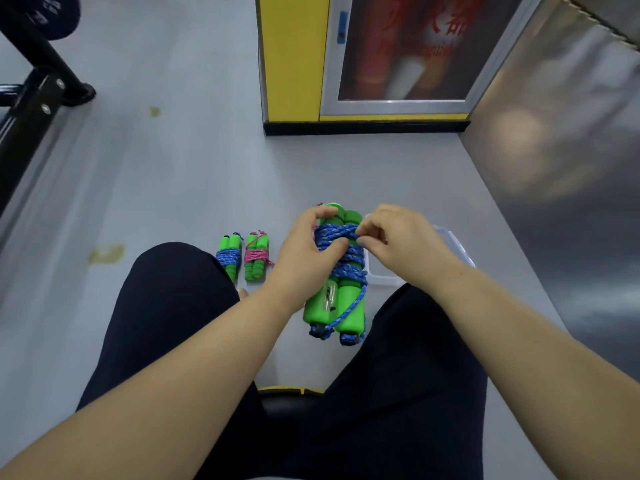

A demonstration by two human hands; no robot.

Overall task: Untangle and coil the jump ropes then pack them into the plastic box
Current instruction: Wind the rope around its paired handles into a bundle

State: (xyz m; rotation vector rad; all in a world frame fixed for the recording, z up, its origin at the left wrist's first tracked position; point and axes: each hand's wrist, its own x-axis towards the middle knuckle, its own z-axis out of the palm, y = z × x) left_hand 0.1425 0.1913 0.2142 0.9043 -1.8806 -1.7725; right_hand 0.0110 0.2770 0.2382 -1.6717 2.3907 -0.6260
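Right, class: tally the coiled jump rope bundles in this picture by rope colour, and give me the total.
Blue: 2, the floor blue bundle and the held blue bundle
Pink: 1, the pink bundle
Total: 3

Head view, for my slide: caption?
Left hand and right hand hold blue rope on green handles; two bundles lie nearby.
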